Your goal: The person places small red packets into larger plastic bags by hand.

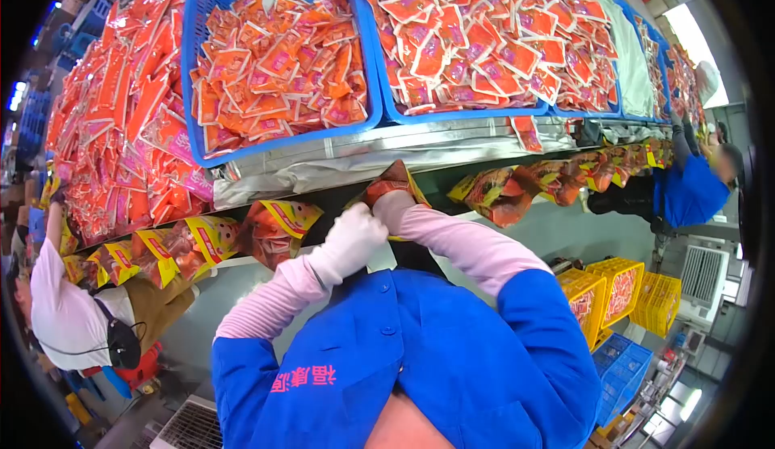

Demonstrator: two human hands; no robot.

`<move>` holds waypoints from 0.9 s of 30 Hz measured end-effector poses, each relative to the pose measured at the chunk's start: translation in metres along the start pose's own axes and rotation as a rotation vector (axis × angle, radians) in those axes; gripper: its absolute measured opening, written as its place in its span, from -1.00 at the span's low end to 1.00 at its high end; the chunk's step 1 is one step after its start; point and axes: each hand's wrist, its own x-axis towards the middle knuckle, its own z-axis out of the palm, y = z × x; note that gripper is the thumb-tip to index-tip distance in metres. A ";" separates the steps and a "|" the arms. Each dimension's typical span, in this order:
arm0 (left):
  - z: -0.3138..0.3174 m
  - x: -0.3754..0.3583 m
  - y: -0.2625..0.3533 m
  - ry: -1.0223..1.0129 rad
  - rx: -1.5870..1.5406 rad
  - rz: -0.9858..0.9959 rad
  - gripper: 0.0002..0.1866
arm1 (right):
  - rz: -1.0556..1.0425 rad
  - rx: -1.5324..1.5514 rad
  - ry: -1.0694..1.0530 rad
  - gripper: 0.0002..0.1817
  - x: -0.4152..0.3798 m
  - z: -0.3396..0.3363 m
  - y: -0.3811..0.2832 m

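A red-brown printed bag with a yellow edge (395,176) stands at the conveyor's near side, directly in front of me. My right hand (393,209) lies against the near side of this bag, its fingers hidden. My left hand (353,243), in a white glove, is closed into a fist just left of and below it; what it grips, if anything, cannot be made out. A similar bag (278,231) leans to the left of my left hand. Another bag (494,192) sits to the right of my right hand.
Blue crates (375,114) full of small red and orange sachets (278,62) line the far side. Loose sachets (121,118) are heaped at left. A person in white (73,312) works at left, another in blue (694,191) at right. Yellow crates (617,288) stand behind right.
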 end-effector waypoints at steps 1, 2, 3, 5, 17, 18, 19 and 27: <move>0.002 -0.002 0.006 0.014 0.001 -0.038 -0.91 | -0.019 -0.112 0.043 -0.70 0.000 0.002 -0.006; 0.003 -0.005 0.005 -0.019 -0.067 -0.041 -0.89 | -0.068 -0.093 -0.019 -0.69 -0.002 -0.005 -0.009; 0.004 -0.006 -0.001 -0.052 -0.138 -0.039 -0.88 | -0.114 -0.071 -0.082 -0.68 -0.010 -0.021 -0.010; -0.048 0.010 -0.019 0.113 -0.493 -0.227 -0.81 | -0.234 0.292 -0.089 -0.68 -0.080 -0.104 -0.010; 0.012 0.099 -0.203 0.096 -0.161 -0.923 -0.59 | 0.371 0.314 0.687 -0.68 0.022 -0.169 0.176; 0.007 0.085 -0.202 0.234 -0.177 -0.893 -0.65 | 0.255 0.314 0.696 -0.67 -0.005 -0.173 0.182; -0.004 0.072 -0.191 0.363 -0.202 -0.853 -0.69 | 0.151 0.322 0.700 -0.66 -0.043 -0.179 0.184; -0.022 0.092 0.045 0.239 -0.512 0.107 -0.72 | 0.002 0.877 0.865 -0.62 -0.227 -0.095 0.117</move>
